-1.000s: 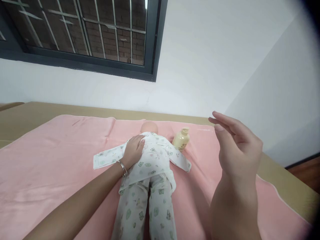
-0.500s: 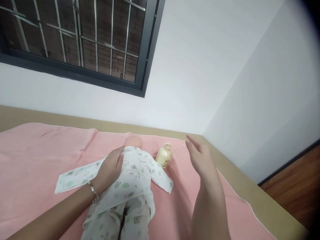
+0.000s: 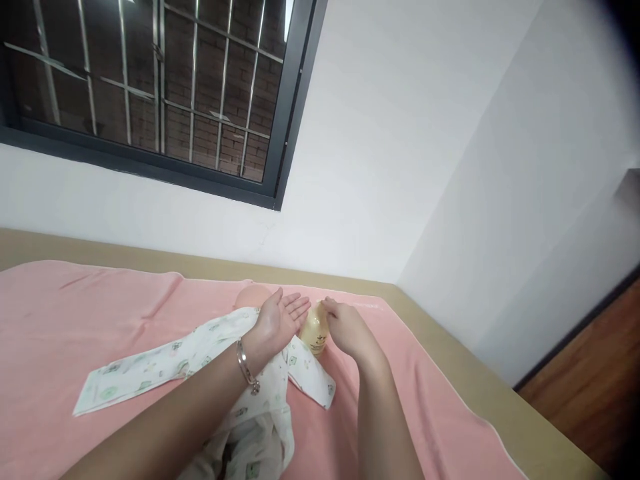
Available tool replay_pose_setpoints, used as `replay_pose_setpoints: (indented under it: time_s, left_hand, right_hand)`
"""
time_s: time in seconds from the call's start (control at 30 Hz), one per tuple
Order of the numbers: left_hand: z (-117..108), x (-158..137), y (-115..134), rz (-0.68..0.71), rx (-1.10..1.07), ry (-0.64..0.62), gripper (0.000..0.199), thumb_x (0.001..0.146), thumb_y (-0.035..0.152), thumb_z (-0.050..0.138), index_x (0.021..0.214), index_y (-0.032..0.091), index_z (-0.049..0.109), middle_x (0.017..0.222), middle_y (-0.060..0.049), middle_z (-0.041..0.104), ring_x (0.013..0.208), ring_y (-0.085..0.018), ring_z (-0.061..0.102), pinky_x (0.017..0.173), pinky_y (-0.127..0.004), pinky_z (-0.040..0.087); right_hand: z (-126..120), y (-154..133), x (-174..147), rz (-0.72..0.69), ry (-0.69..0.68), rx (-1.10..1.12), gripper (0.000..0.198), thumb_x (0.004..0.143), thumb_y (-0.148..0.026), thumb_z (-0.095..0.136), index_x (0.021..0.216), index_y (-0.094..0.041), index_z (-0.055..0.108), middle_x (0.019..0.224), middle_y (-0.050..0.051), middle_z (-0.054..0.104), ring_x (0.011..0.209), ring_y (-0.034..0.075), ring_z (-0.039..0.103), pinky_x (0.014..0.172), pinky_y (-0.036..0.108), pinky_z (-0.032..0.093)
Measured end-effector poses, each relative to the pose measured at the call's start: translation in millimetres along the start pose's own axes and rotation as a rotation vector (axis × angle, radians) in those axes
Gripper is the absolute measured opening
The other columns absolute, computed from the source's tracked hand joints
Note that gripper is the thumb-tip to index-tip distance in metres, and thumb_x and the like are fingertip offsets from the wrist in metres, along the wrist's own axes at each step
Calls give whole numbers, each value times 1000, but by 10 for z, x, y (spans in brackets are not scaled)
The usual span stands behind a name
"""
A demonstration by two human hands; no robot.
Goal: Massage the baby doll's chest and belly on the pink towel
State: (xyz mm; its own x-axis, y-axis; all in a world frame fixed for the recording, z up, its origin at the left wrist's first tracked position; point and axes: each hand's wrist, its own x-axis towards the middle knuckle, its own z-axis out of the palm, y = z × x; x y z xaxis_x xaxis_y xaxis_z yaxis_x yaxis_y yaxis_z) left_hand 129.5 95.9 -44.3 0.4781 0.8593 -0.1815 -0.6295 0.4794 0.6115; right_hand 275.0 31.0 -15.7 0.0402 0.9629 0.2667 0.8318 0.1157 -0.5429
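My left hand [image 3: 281, 323] is held palm up with fingers spread, over the doll's shoulder and close beside the pump head of a pale yellow pump bottle [image 3: 315, 331]. My right hand [image 3: 351, 327] has its fingers curled at the top of that bottle, mostly covering the pump. Whether any lotion is on the left palm, I cannot tell. Below my left arm lies a baby doll [image 3: 253, 298] in white clothes [image 3: 135, 370] printed with small green figures, sleeves stretched out to both sides. Its chest is partly hidden by my left forearm.
A pink cloth [image 3: 55, 333] with some wrinkles lies under the doll and bottle, on a tan surface [image 3: 430, 340]. White walls [image 3: 375, 147] meet behind it at the corner. A dark-framed window [image 3: 270, 170] with metal bars is at upper left.
My left hand has left the doll's shoulder and turned palm up beside the bottle. My right hand has moved left from the air onto the bottle's pump.
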Motion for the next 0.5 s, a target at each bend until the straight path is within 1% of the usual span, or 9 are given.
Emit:
replay_pose_setpoints:
  time_s: [0.07, 0.1, 0.17, 0.2, 0.27, 0.33, 0.4, 0.47, 0.5]
  left_hand:
    - [-16, -24, -22, 28, -26, -17, 62, 97, 45, 35, 143, 4, 35, 146, -24, 44, 132, -26, 50, 110, -35, 43]
    - [-31, -47, -32, 10, -33, -36, 62, 97, 45, 36, 143, 4, 35, 146, -25, 44, 132, -26, 50, 110, -35, 43]
    - [-70, -111, -44, -56, -42, -65, 64, 96, 45, 37, 143, 3, 34, 147, -27, 42, 133, -27, 49, 109, -36, 44]
    - [-92, -154, -43, -91, -44, -73, 65, 96, 45, 38, 143, 2, 33, 148, -27, 41, 134, -27, 48, 109, -36, 44]
    - [-140, -268, -16, -152, -43, -82, 66, 95, 45, 38, 144, 1, 33, 149, -27, 39, 135, -29, 46, 109, -38, 43]
    - [-191, -421, 46, -199, -35, -82, 66, 94, 44, 39, 144, 1, 33, 150, -25, 39, 136, -30, 45, 110, -39, 42]
    - [-236, -599, 138, -238, -25, -70, 65, 94, 42, 40, 144, 2, 33, 149, -24, 40, 136, -31, 45, 111, -39, 40]
    - [-266, -777, 245, -257, -19, -59, 65, 93, 40, 41, 144, 1, 33, 149, -24, 41, 136, -30, 45, 112, -39, 39]
    - [-273, -859, 299, -253, -19, -61, 65, 92, 39, 42, 144, 1, 33, 148, -24, 41, 136, -30, 45, 112, -39, 39]
  right_hand:
    - [31, -36, 0, 31, 15, -81, 35, 90, -10, 35, 98, -16, 68, 122, 14, 67, 118, 22, 61, 95, 30, 44]
    - [45, -56, -2, 55, 31, -124, 34, 90, -11, 34, 94, -15, 67, 113, 15, 70, 107, 22, 65, 87, 29, 46]
    - [70, -98, -6, 94, 63, -194, 32, 92, -12, 33, 88, -16, 65, 99, 14, 72, 90, 20, 67, 74, 27, 45]
    - [80, -116, -7, 108, 72, -216, 31, 92, -12, 34, 87, -16, 64, 94, 13, 72, 85, 19, 67, 70, 26, 43]
    - [95, -146, -5, 125, 77, -234, 29, 91, -12, 35, 87, -16, 63, 92, 11, 72, 81, 19, 65, 66, 25, 41]
    - [110, -172, 3, 130, 72, -231, 30, 91, -13, 34, 90, -16, 64, 94, 12, 72, 83, 19, 66, 68, 26, 42]
    - [141, -211, 10, 118, 67, -242, 33, 93, -14, 33, 95, -14, 66, 102, 14, 71, 92, 22, 66, 77, 29, 45]
    - [204, -282, -3, 101, 73, -268, 36, 95, -17, 33, 108, -11, 66, 118, 18, 67, 112, 27, 62, 93, 37, 44]
    - [249, -334, -24, 91, 85, -265, 38, 96, -19, 34, 118, -9, 64, 128, 20, 62, 123, 30, 55, 101, 42, 41]
